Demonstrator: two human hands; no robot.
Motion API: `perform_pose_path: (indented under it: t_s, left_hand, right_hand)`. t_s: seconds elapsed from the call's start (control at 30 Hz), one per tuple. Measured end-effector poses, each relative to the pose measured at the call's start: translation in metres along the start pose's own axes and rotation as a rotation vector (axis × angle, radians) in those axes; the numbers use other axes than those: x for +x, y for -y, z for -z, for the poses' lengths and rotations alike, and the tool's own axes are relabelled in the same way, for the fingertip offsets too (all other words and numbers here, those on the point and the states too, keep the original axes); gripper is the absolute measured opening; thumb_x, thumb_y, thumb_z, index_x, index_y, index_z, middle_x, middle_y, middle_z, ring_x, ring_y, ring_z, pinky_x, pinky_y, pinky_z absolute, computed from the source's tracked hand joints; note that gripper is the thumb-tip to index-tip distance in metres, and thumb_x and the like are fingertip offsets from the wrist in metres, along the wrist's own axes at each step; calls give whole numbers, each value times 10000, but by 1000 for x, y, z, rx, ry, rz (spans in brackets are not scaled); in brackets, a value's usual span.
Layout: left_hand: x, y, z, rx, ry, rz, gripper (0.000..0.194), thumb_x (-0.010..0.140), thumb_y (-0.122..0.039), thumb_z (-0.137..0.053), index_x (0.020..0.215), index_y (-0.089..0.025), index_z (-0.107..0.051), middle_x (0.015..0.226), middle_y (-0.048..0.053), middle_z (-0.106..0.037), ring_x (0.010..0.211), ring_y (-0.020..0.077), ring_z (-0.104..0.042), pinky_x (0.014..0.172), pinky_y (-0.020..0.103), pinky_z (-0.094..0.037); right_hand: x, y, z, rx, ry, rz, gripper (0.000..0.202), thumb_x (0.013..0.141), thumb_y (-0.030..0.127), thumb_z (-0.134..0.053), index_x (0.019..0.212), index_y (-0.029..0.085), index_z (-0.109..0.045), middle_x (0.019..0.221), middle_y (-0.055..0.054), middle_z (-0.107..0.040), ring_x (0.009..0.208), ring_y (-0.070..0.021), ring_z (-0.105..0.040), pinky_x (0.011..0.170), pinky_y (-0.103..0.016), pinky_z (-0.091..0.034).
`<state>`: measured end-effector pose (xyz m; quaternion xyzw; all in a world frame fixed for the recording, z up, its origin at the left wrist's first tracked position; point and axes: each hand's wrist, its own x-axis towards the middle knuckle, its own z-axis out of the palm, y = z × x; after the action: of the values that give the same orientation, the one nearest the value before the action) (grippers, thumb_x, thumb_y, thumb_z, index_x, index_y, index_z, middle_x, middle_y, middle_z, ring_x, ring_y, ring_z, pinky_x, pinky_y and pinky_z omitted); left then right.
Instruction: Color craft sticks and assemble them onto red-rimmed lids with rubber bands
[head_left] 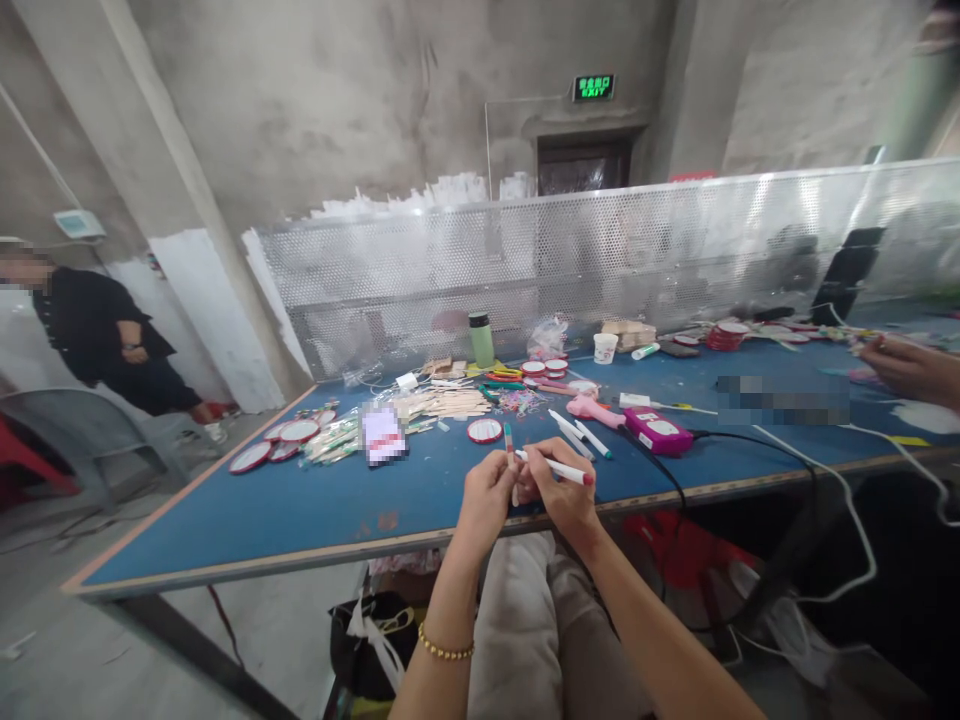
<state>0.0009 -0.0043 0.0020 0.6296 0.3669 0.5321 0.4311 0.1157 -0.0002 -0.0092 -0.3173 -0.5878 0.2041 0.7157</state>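
Observation:
My left hand (487,492) is closed on a thin wooden stick (508,438) held upright near the table's front edge; its top is coloured green and red. In my right hand (561,496) is a white marker pen (561,467) with a red end, its other end close to the stick. My two hands nearly touch, and the fingers partly hide the lower stick. Just beyond them lie several white marker pens (592,438) with green ends. A round red-rimmed disc (485,430) lies beyond my left hand.
The blue table (300,520) bears loose wooden sticks (457,402), a green bottle (481,340), a paper cup (604,348), a pink glue gun (598,410) and a magenta box (658,432) with cables. Another person's hand (911,368) is at right; someone (105,330) walks at left.

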Motion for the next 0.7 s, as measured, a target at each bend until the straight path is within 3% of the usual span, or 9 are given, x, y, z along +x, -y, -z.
perform_pose_path:
  t_s: [0.3, 0.7]
  left_hand:
    - [0, 1, 1, 72, -17, -17, 357, 829, -498, -537, 698, -167, -520, 634, -26, -484, 622, 118, -428, 588, 232, -359]
    - [0, 0, 1, 184, -43, -54, 324, 846, -449, -501, 682, -169, -510, 622, -40, -452, 616, 113, -399, 587, 233, -317]
  right_hand:
    - [1, 2, 0, -110, 22, 105, 188, 885, 257, -566, 716, 186, -606, 564, 23, -606, 440, -94, -535, 442, -212, -467]
    - [1, 1, -1, -66, 52, 90, 178, 887, 255, -561, 723, 196, -597, 528, 44, -578, 383, -92, -528, 409, -216, -472]
